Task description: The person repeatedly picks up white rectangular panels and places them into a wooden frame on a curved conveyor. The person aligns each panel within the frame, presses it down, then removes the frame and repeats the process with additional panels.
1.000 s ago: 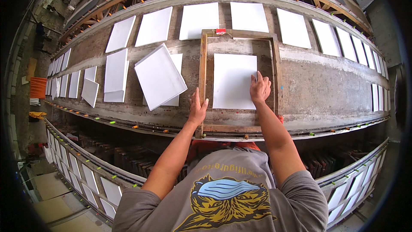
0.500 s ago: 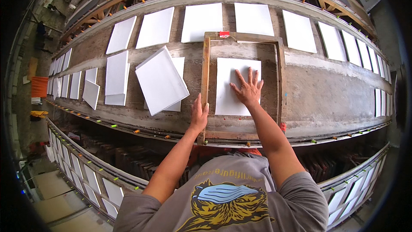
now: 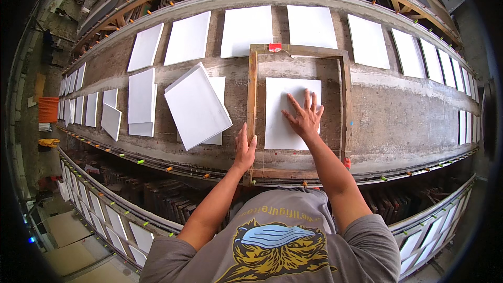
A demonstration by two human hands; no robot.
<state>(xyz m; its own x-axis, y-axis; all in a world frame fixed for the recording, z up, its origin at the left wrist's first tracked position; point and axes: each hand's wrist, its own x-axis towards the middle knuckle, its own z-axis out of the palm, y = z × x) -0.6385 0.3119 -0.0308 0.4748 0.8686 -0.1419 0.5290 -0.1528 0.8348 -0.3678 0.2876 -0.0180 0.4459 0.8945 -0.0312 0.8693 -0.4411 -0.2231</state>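
A wooden frame (image 3: 252, 89) with a red tag on its far bar lies on the long table. Inside its opening, a white rectangular sheet (image 3: 277, 126) rests flat on the tabletop. My right hand (image 3: 305, 118) lies on this sheet's right half with fingers spread, holding nothing. Against the frame's left bar rests my left hand (image 3: 244, 152), its fingers stretched out and the thumb lying along the wood. Just left of it, a tilted stack of white sheets (image 3: 198, 107) partly covers another white piece (image 3: 216, 91).
White sheets (image 3: 246, 30) stand in a row along the table's (image 3: 385, 102) far side, with more at its left and right ends. Small orange and green pegs (image 3: 169, 169) line the table edges. A second table with white sheets (image 3: 141, 237) lies at the lower left.
The whole scene sits slightly lower in the picture. Both hands keep their places, one on the sheet and one at the frame's left bar.
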